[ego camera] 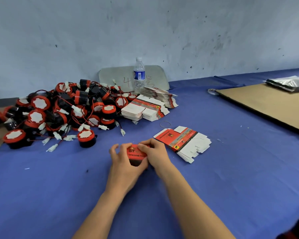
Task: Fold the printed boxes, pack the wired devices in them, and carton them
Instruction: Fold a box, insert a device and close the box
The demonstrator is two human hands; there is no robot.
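Low in the middle of the frame, two bare forearms reach in over the blue cloth-covered table and meet just below centre. The left hand and the right hand both have their fingers curled round one red printed box. The left hand cups its near and left sides, and the right hand's fingertips press over its top right edge. Holding it from both sides probably keeps the walls square while a flap is tucked in. I cannot see whether a device is already inside.

Just to the right of the hands lies a small stack of flat box blanks, printed side up and within easy reach as the next ones to fold. A loose rubber band lies beyond it, and it may have bound a bundle of blanks.

Further back, at centre, sit larger stacks of blanks, one of them fanned out. Left of them the heap of red-and-black wired devices sprawls toward the left edge, its white connectors trailing onto the cloth. Supply and packaging sit side by side, so either can be picked up without leaning far.

A water bottle stands behind the blanks against a grey board that leans on the wall. At the right edge lies a brown cardboard sheet with silver bags on its far end. No carton is visible.
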